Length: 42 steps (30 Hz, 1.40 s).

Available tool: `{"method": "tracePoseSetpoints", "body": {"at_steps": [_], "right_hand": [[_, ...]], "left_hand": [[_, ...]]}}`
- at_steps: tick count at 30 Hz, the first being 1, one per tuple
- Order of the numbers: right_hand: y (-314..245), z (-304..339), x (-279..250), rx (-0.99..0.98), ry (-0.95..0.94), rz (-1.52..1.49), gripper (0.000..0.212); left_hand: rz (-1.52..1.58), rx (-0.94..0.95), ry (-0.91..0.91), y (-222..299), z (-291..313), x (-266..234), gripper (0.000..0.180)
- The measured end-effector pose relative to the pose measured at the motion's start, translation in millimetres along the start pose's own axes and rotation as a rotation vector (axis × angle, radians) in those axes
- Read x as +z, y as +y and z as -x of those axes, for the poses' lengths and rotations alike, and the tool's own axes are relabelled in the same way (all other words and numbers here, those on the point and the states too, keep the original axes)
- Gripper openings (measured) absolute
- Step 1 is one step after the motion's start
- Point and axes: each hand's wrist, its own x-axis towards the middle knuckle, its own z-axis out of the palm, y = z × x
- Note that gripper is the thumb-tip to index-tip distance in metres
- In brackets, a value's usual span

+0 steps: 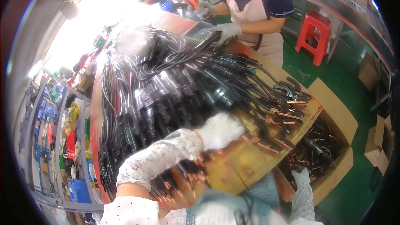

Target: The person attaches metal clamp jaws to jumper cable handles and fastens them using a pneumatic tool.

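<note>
My left hand (225, 131), in a white glove, rests over the near part of the worktable with its fingers curled in. What they hold, if anything, is hidden. Beside it lie several black cylindrical handles (166, 87) with grey-black cables (121, 75) trailing off to the far side. Copper-coloured ends (266, 146) stick out toward the table's near and right edges. Over on the right, my gloved right hand (301, 178) is down at a cardboard box (339, 175) full of black pieces with copper-coloured tips (314, 150). Its fingertips are partly lost among those pieces.
Across the table a co-worker in an apron (246, 0) holds an orange-and-black tool (191, 1) and a black handle. A red stool (314, 37) stands on the green floor. Loaded shelves (54, 129) line the left side. Another carton (377, 141) sits far right.
</note>
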Motion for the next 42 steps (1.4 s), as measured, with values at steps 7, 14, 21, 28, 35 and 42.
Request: {"method": "tracePoseSetpoints", "body": {"at_steps": [7,14,21,28,35,42], "right_hand": [[30.1,1.1,-4.0,-0.391,0.239,0.454,0.040],[-50.4,52.3,-45.0,-0.329,0.287,-1.088,0.047],[-144.6,177.9,-16.6,-0.582,-0.189,-0.420,0.026],[-172.1,175.9,58.6,-1.007,-0.076,0.195,0.029],[-192.7,176.4,76.7,-1.147,0.061,0.368,0.031],[-186.7,165.8,86.4,-1.246,0.105,0.166,0.027]], "left_hand": [[0.097,-0.038,-0.044,-0.3,8.9,-1.3,0.010],[0.065,-0.150,-0.317,9.4,10.4,-21.7,0.008],[0.345,-0.116,-0.288,-6.2,9.7,-15.7,0.020],[0.632,-0.177,-0.230,-7.0,11.1,-24.5,0.029],[0.666,-0.131,-0.092,-13.0,14.3,-25.7,0.020],[0.771,-0.179,-0.213,-16.4,16.4,-30.1,0.021]]}}
